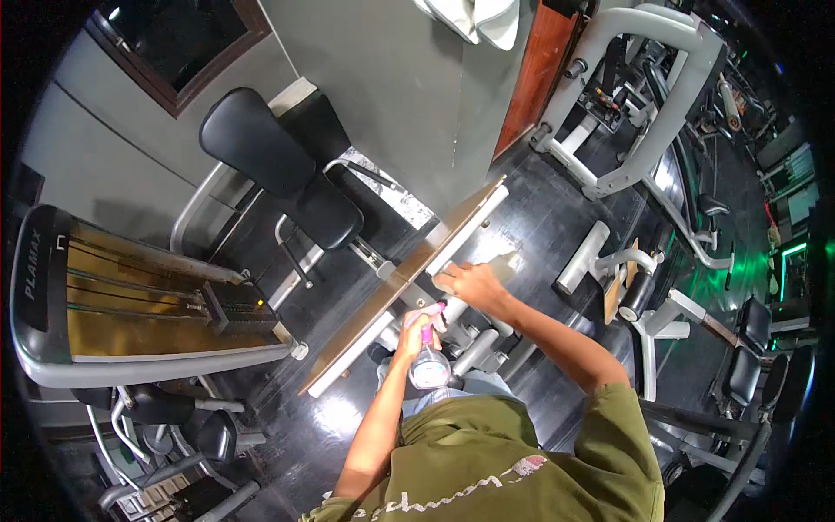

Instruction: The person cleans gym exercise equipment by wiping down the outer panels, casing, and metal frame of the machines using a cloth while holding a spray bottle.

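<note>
My left hand [418, 332] is wrapped round the neck of a spray bottle [430, 369] with a pink trigger head and a clear body. The bottle hangs upright in front of my shirt, close to a machine's long panel [365, 326]. That panel is brown-tinted with a white frame edge, and it runs diagonally past both hands. At the panel's near edge, my right hand [470, 285] is closed with its fingers curled. Whatever those fingers hold, if anything, is hidden.
Beyond the panel stands a machine with a black padded seat [322, 211]. A weight-stack tower [156, 300] is at left. A grey-framed machine [626, 104] stands at upper right, with a roller-pad stand [637, 294] below it. White cloth [478, 17] hangs at the top.
</note>
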Demonstrator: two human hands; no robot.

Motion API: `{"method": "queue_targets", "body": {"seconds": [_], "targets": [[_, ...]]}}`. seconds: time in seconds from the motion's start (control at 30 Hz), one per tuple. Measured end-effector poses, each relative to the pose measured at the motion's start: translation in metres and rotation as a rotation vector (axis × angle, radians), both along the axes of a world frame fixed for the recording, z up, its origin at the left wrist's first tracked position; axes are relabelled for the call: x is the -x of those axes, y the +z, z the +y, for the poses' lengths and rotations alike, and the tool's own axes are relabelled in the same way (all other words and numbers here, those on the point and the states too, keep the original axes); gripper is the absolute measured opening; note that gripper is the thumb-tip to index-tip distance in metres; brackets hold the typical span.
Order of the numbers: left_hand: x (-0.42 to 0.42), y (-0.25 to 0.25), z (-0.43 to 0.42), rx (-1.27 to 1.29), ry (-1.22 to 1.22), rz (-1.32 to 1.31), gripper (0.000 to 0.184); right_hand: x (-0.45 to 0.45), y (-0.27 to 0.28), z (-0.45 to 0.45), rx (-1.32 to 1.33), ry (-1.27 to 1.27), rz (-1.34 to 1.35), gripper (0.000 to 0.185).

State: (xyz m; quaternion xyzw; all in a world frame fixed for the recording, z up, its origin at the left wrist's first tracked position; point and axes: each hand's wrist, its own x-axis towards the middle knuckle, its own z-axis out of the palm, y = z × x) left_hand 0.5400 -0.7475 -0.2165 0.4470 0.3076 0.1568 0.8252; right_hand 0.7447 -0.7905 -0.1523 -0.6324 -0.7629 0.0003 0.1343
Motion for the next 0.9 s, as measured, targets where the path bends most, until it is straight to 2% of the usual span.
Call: {"method": "queue_targets", "body": {"seconds": [0.07,0.13,0.23,0.3,0.33,0.4,0.5,0.6,0.7,0.83,0.9], "targets": [[0.002,-0.006,0.002,0.000,-0.001,-0.011,0.047,0.016,-0.014,0.011,0.105,-0.086,-0.177,0.019],[0.003,-0.009,0.001,-0.014,-0.017,-0.045,0.048,0.024,-0.024,0.016,0.147,-0.116,-0.172,0.017],[0.003,-0.004,-0.002,-0.026,0.019,-0.056,0.049,0.031,-0.011,0.012,0.191,-0.178,-0.257,0.017],[0.003,0.002,-0.004,-0.034,0.031,-0.041,0.049,0.022,0.002,-0.001,0.295,-0.146,-0.165,0.019],[0.002,0.005,-0.005,-0.043,0.039,-0.030,0.049,0.018,0.008,-0.010,0.296,-0.143,-0.167,0.019],[0.004,-0.001,-0.006,-0.040,0.050,-0.054,0.052,0.008,0.015,-0.033,0.244,-0.217,0.012,0.026],[0.005,-0.002,-0.006,-0.030,0.026,-0.071,0.051,-0.004,-0.007,-0.081,0.203,-0.297,0.123,0.033],[0.004,-0.001,-0.007,-0.002,0.010,-0.073,0.051,-0.007,-0.043,-0.127,0.321,-0.244,0.047,0.037],[0.005,0.005,-0.005,-0.038,-0.013,-0.053,0.050,0.000,-0.061,-0.141,0.247,-0.243,0.036,0.038],[0.005,0.016,-0.007,-0.023,-0.018,-0.030,0.049,0.005,-0.067,-0.102,0.250,-0.309,0.046,0.034],[0.007,0.011,-0.004,-0.042,-0.066,-0.023,0.049,0.008,-0.065,-0.092,0.162,-0.271,0.050,0.026]]}}
